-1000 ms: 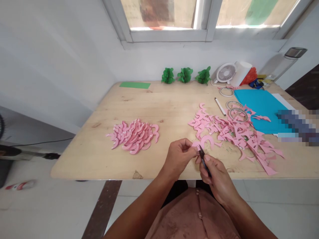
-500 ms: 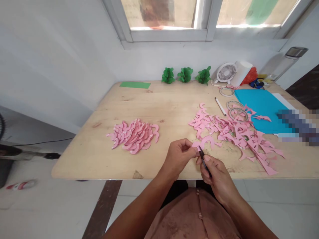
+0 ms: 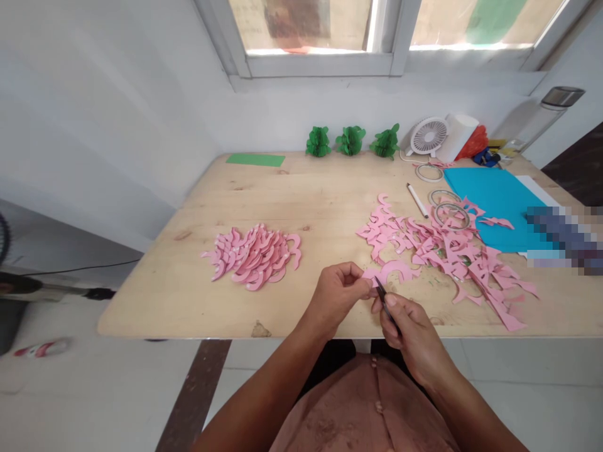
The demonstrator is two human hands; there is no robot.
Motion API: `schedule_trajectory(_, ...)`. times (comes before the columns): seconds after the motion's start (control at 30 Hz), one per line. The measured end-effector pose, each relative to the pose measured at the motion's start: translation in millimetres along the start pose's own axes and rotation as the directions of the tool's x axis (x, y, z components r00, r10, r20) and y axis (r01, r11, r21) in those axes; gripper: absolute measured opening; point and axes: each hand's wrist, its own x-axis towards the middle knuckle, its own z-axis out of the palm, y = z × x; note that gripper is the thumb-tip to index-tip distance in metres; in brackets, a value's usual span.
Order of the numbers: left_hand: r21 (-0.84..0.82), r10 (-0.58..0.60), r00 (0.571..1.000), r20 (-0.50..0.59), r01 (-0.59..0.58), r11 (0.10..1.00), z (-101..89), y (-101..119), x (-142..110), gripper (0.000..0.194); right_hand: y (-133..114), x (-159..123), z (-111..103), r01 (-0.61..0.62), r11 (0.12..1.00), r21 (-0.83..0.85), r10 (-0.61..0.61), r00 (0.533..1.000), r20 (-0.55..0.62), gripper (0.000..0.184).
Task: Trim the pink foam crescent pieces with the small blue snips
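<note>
1. Just below and right of frame centre, the left hand pinches a pink paper piece in its fingers.
2. The right hand grips a dark tool, long axis slanting, tip pointing upper left.

no readable text or labels

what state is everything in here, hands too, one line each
left hand: pinching pink paper
right hand: gripping a dark tool, tip at that paper
pink arcs: heaped
pink scraps: scattered, some on the blue paper
blue paper: flat
green strip: flat
green ornaments: fanned out, standing
pen: lying down
fan: upright, running unclear
floor bottle: on its side
</note>
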Motion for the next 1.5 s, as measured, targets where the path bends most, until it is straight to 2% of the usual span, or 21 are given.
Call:
schedule_trajectory(0.5,0.034,-0.001,1.0,0.031,-0.001,0.999,-3.0,4,-1,0.015,-3,-1,1,-0.005,1.0,-0.021,0.006,1.0,0.004,0.041)
schedule_trajectory(1.13,0.051,-0.012,1.0,0.01,0.011,0.999,-6.0,6,1,0.016,-3,-1,1,-0.018,0.999,-0.042,0.018,1.0,-0.002,0.041)
schedule_trajectory(1.5,0.02,-0.002,1.0,-0.017,0.003,1.0,-5.0,7,-2,0.017,7,-1,3,-0.033,0.999,0.002,0.033,0.999,-0.016,0.04)
